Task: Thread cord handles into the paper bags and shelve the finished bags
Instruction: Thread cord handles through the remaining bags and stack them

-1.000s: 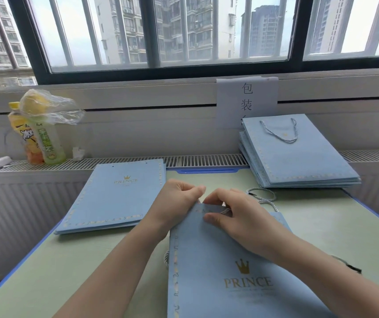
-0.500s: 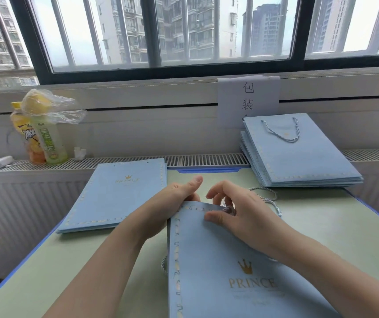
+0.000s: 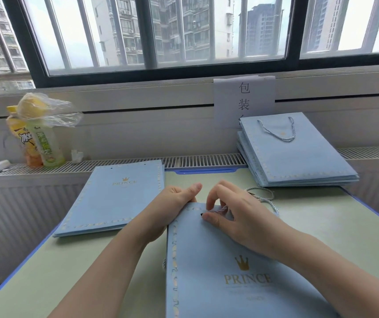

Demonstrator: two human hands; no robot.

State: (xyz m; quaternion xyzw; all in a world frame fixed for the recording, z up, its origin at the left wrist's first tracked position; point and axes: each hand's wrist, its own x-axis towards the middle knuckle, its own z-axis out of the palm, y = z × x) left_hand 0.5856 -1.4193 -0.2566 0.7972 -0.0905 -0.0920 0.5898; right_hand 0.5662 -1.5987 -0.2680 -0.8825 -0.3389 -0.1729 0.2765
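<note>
Two bare hands work at the top edge of a flat light-blue paper bag with a gold crown and "PRINCE" lettering (image 3: 218,260), which lies on the pale green surface (image 3: 92,271) nearest the viewer. Left hand (image 3: 172,203): grip closed on the bag's upper left corner, thumb extended on top. Right hand (image 3: 236,214): thumb and forefinger pinch a twisted blue-and-white cord handle (image 3: 218,208) beside a small dark punched hole (image 3: 201,213); the cord's loose length trails behind the hand. Far left: a stack of flat light-blue bags without handles (image 3: 112,198), punched holes visible along the top edge. Far right: a stack of light-blue bags with cord handles fitted (image 3: 296,154), resting partly on the white slatted radiator ledge (image 3: 195,159). Two drink bottles (image 3: 37,143) stand on the ledge under a crumpled clear plastic bag (image 3: 48,109).
</note>
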